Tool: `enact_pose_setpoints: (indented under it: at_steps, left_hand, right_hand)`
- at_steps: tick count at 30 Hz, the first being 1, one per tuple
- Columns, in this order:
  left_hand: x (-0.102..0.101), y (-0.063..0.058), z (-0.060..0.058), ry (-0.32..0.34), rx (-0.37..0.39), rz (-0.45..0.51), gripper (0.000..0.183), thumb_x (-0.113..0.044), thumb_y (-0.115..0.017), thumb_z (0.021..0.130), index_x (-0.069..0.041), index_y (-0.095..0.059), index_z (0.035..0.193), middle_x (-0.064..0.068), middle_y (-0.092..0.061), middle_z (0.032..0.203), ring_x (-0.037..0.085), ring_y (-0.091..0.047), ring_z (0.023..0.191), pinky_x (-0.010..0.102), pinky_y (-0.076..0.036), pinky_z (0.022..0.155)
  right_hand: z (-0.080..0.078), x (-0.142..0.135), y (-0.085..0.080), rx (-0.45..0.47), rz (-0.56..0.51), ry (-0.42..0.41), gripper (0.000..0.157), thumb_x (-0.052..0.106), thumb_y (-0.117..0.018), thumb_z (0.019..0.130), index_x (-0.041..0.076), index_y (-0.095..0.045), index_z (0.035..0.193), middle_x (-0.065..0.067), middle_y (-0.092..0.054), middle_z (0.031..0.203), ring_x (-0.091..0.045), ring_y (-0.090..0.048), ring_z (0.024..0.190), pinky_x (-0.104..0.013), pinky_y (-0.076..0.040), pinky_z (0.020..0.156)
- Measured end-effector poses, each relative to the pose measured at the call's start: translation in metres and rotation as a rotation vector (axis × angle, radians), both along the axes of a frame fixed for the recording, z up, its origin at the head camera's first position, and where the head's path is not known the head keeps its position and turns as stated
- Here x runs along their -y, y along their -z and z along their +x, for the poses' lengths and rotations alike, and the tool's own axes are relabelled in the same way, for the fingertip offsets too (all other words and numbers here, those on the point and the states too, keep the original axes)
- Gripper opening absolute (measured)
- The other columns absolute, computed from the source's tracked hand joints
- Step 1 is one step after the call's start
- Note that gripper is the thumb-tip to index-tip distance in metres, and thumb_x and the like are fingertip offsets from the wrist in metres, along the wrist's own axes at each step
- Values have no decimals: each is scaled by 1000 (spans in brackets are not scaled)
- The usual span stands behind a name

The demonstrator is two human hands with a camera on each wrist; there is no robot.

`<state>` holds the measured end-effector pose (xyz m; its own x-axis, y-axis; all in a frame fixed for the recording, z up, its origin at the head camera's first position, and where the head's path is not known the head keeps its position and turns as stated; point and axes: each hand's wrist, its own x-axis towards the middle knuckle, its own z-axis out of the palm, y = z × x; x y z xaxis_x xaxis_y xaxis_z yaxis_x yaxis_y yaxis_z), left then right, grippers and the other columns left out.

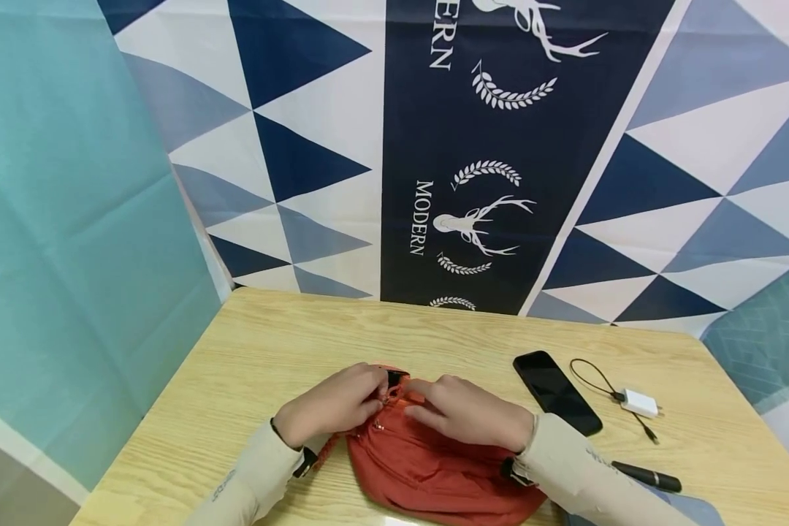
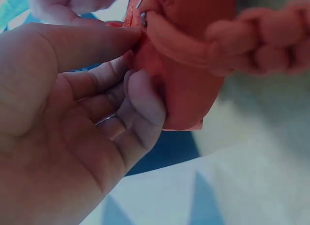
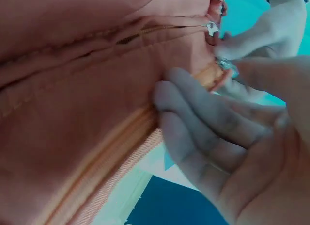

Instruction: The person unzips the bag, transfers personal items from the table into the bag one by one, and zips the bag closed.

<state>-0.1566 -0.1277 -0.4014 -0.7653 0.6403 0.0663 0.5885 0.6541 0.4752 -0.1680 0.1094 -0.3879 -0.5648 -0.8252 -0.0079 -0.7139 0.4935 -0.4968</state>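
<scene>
Red fabric bag (image 1: 427,467) sits at 6 o'clock on the table (image 1: 283,329); should handle light and floppy, so grab its 11 o'clock end. Left hand (image 1: 332,405) pinches there; right hand (image 1: 473,413) seems to pinch the zipper pull (image 3: 226,66), kinda blurry though.
</scene>
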Motion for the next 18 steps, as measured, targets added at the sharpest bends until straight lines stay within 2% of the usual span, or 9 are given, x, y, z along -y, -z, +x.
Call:
enact_pose_setpoints:
  at_steps: [5, 10, 13, 18]
  left_hand:
    - [-4, -23, 15, 1, -146, -27, 14, -11, -66, 95, -17, -55, 88, -9, -51, 83, 11, -48, 81, 25, -42, 66]
    - [-4, -40, 29, -2, -250, -26, 14, -11, -67, 94, -18, -56, 89, -9, -52, 85, 11, -47, 80, 22, -42, 64]
    - [-3, -47, 33, -10, -291, -17, 14, -12, -67, 94, -18, -56, 88, -10, -52, 84, 11, -47, 79, 22, -42, 63]
    - [-1, -53, 35, -16, -303, -24, 14, -14, -68, 94, -19, -56, 89, -9, -52, 85, 11, -47, 79, 23, -42, 63]
  right_hand:
    - [7, 3, -11, -84, -80, 41, 36, 40, -48, 105, 19, -57, 134, 16, -52, 66, 4, -48, 55, -19, -44, 59]
    - [13, 5, -25, -183, -120, 8, 17, 32, -54, 104, 22, -65, 112, 16, -62, 80, 5, -53, 64, -17, -45, 61]
    - [16, 4, -32, -240, -117, 2, 8, 30, -57, 102, 23, -62, 102, 18, -58, 76, 5, -49, 61, -15, -41, 57]
    - [21, -1, -37, -280, -92, -19, 8, 27, -58, 102, 22, -55, 96, 18, -43, 67, 3, -39, 55, -14, -34, 52]
